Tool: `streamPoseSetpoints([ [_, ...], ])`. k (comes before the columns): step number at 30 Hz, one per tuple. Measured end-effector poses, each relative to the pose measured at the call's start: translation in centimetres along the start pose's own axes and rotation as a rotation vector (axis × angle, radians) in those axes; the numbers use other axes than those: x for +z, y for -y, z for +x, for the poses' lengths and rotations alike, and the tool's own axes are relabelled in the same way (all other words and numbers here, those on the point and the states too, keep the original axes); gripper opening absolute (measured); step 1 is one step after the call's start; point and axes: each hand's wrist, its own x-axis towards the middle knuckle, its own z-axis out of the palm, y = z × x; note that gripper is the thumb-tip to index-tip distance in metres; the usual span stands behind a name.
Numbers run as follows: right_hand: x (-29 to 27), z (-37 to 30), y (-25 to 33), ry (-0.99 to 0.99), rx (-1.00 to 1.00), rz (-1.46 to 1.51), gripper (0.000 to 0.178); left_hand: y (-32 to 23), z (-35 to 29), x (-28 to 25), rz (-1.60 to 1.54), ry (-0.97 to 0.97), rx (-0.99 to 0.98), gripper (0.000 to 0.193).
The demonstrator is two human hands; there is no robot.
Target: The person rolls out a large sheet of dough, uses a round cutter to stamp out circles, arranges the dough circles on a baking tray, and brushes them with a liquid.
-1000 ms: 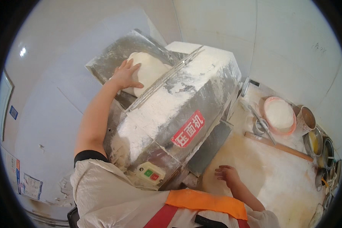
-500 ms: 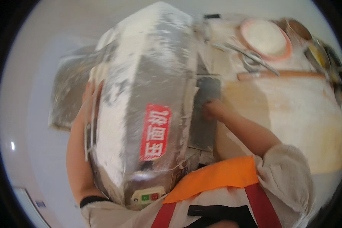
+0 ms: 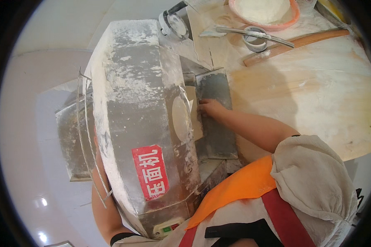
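At mid-frame, a flat, cream-coloured dough sheet [image 3: 198, 128], jutting from the right side of a large, flour-dusted, angular steel machine [image 3: 138, 111]. At the sheet's edge, the right hand [image 3: 213, 108], fingers curled close together; cannot tell whether pinching the dough or only touching. Just right, a dark-grey sloping metal tray [image 3: 220, 143]. Lower left, a bare left forearm [image 3: 104, 201] reaching behind the machine; left hand hidden, cannot tell its state. Looks part-way through rolling: some dough already flat and out; cannot tell how much remains at the hidden left side. Upper right, a long brown wooden bar [image 3: 284, 50] and a round pink-orange basin [image 3: 277, 27].
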Motion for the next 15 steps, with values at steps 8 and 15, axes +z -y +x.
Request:
streamPoseSetpoints([
  [8, -0.6, -1.8, -0.1, -0.244, -0.194, -0.549, 0.047, -2.4, -3.1, -1.4, -0.163, -0.313, 0.034, 0.058],
  [15, -4.3, -5.9, 0.8, -0.395, -0.273, -0.541, 0.045, -13.2, -11.9, -4.9, -0.261, -0.795, 0.108, 0.068],
])
